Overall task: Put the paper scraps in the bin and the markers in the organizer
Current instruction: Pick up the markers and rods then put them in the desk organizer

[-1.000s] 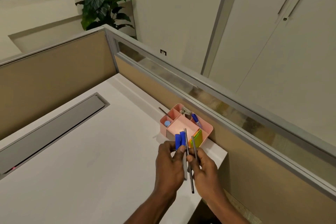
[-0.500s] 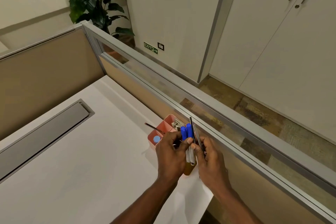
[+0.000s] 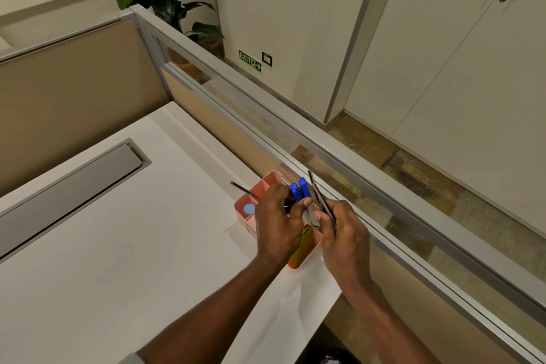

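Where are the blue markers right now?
In the head view, right of centre: the left hand holds the markers over the pink organizer, beside the pencils in the right hand, by the glass partition.

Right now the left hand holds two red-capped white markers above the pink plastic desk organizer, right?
No. The caps are blue, not red; the head view shows the left hand holding two blue-capped white markers above the pink plastic desk organizer.

Hands [image 3: 310, 224] above organizer [image 3: 251, 217] on desk [image 3: 118, 245]
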A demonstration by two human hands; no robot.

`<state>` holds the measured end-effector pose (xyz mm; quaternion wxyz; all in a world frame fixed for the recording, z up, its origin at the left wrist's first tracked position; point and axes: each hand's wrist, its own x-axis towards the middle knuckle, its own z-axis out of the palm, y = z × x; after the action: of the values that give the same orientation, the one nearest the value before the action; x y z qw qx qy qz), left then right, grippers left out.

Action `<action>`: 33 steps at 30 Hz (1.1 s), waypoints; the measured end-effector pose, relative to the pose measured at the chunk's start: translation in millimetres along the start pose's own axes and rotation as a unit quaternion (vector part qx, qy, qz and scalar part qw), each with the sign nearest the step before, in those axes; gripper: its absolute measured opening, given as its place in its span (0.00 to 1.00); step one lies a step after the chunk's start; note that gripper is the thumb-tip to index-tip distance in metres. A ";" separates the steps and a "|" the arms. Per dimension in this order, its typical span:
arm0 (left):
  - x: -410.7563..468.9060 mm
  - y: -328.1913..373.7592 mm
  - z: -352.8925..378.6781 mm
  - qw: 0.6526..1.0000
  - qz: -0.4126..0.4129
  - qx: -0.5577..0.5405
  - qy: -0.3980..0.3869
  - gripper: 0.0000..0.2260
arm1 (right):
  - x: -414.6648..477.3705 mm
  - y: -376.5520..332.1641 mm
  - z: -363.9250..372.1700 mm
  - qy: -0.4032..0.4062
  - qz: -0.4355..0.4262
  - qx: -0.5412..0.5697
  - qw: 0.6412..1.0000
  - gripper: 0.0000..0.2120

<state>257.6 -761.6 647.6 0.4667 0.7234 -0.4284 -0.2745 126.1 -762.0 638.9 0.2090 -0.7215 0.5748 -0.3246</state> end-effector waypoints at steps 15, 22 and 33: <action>3.8 -15.3 23.2 0.997 -0.019 0.033 -0.061 0.13 | 3.8 4.8 8.4 -0.017 0.002 -0.077 0.997 0.17; -3.8 -23.6 30.9 0.995 -0.060 0.045 -0.062 0.16 | -3.8 2.4 13.4 -0.024 0.028 -0.144 0.989 0.15; -10.4 -17.8 9.6 0.997 -0.070 0.029 -0.010 0.14 | -5.7 -8.7 10.3 -0.007 0.058 -0.094 0.994 0.20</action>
<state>251.4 -753.1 627.4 0.4209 0.7622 -0.3894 -0.3005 138.7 -755.1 636.2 0.1629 -0.7058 0.6419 -0.2515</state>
